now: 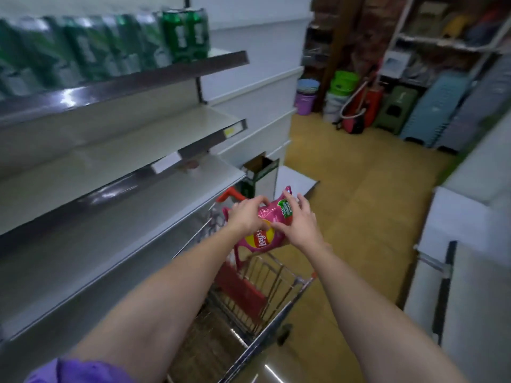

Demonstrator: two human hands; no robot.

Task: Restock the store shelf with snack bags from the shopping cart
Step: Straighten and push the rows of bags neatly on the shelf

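store shelf: tiers bare beside cart | shopping cart: below load | snack bag: above cart, clear of shelf | left hand, right hand: each grip grasps bag | RISK: slick film slips, bag drops.

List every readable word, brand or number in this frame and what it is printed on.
"Lay's": logo on the pink chip bag, reading upside down.
"50": green patch on the same bag; its smaller print is unreadable.
Green can packs: white label blurred.
Shelf price tags: unreadable.
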